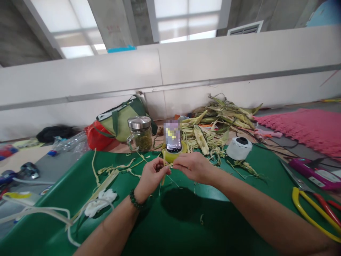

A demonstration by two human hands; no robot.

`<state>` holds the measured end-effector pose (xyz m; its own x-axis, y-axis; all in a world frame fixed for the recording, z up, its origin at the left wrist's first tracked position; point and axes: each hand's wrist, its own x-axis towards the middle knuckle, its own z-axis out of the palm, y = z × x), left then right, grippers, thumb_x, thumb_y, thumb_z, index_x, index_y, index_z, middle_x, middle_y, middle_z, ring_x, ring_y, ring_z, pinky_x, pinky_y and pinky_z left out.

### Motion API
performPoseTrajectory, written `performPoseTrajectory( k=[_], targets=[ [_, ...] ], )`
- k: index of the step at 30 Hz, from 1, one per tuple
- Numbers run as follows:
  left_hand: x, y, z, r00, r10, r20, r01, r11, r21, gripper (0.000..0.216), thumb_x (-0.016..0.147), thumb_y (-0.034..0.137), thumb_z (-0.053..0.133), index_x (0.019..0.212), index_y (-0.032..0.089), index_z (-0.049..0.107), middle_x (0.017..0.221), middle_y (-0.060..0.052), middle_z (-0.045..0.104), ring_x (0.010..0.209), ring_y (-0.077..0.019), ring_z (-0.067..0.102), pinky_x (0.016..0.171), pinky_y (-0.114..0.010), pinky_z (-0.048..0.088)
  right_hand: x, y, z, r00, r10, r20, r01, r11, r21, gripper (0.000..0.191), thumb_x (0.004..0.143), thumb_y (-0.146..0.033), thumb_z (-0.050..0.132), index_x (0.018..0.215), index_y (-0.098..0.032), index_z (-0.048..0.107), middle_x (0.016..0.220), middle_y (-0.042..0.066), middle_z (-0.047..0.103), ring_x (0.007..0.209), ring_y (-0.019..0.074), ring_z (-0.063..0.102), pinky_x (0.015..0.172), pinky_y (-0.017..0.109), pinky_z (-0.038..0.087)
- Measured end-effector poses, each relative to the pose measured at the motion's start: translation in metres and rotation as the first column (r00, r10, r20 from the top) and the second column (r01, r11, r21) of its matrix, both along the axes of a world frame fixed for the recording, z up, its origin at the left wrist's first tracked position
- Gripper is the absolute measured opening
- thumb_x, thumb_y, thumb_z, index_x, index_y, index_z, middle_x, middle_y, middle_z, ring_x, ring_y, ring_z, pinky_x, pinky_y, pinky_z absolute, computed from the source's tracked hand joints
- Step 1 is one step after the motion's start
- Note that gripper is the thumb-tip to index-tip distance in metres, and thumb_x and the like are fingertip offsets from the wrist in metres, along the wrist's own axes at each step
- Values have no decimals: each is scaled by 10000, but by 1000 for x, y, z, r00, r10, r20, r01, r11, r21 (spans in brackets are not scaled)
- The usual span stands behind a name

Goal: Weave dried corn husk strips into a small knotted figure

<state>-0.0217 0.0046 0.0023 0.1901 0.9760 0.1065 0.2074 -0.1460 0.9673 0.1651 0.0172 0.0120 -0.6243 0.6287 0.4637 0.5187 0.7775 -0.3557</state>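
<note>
Pinched between the thumb and fingers of my left hand (pixel 150 177) is a thin, pale strip of corn husk (pixel 163 180), its lower end hanging down. A bracelet of dark green beads circles that wrist. My right hand (pixel 195 166) comes in from the right, its fingertips drawn together beside the left thumb; what lies between them is too small to make out. A fine white thread (pixel 174 182) trails below the hands. Just behind them a phone (pixel 173 140) with a lit screen leans upright at a yellow roll of tape (pixel 170 157).
Dry corn husks (pixel 221 113) pile up behind. A glass jar (pixel 140 137) stands left of the phone, a white roll (pixel 239 148) to the right. Scissors (pixel 302 188) and a purple tool (pixel 315 174) lie far right. Crumpled tissue (pixel 101 202) and white cable (pixel 48 211) are on the left.
</note>
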Motion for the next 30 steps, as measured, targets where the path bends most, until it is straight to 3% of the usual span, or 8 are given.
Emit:
performPoseTrajectory(
  k=[4,7,9,12,17,22,27,30],
  targets=[
    [2,-6,3,952,-268,148,295,933,-204,222,650,319,745,682,154,600,590,-15,670,574,-144,611,576,-233,443,0,9,-3,978,32,-208,-65,986,-153,140,840,-194,568,763,-153,677,710,25,646,655,126,563,611,220,397],
    [2,-7,3,885,-264,384,382,882,-274,290,618,362,785,713,148,613,600,-7,653,566,-123,604,574,-216,444,-2,18,-9,926,-31,-377,-125,916,-380,166,821,-237,581,704,-137,642,612,-5,593,574,109,518,547,203,393],
    [1,-5,2,870,-160,467,313,910,-272,316,604,370,799,730,148,613,601,2,642,561,-107,591,555,-196,432,-5,20,-14,924,-75,-376,-99,901,-423,176,823,-238,570,695,-134,633,584,-17,563,548,100,489,519,196,371],
    [1,-1,1,881,-32,471,152,964,-217,306,605,359,795,723,149,605,602,11,636,586,-105,588,571,-188,432,-9,14,-17,966,-86,-244,1,945,-328,143,825,-168,549,722,-143,646,626,-13,593,587,102,512,552,194,354],
    [1,1,2,968,47,245,-41,999,-30,242,658,354,728,719,160,598,590,12,635,611,-128,587,624,-224,455,-13,-1,-14,995,-70,74,75,995,-66,190,876,-175,505,772,-165,665,725,17,660,627,112,542,563,211,304],
    [1,1,-2,996,83,43,-88,987,137,202,711,358,649,690,169,581,596,1,623,568,-133,559,537,-223,429,-17,-10,-8,947,-108,302,72,989,129,230,912,-229,462,818,-161,661,702,31,640,549,112,488,500,248,212],
    [2,1,-7,994,101,-51,-85,965,250,146,743,306,615,709,165,604,614,1,622,583,-132,556,557,-224,430,-19,-18,-1,903,-138,408,101,989,111,158,881,-190,500,834,-149,645,716,43,647,548,119,496,493,265,159],
    [1,0,-8,994,105,-25,-95,962,254,145,750,310,620,768,167,629,651,-6,646,608,-142,572,564,-228,439,-21,-17,0,932,-194,307,209,978,-15,262,914,-275,475,749,-150,635,670,40,630,560,126,500,503,260,177]
  ],
)
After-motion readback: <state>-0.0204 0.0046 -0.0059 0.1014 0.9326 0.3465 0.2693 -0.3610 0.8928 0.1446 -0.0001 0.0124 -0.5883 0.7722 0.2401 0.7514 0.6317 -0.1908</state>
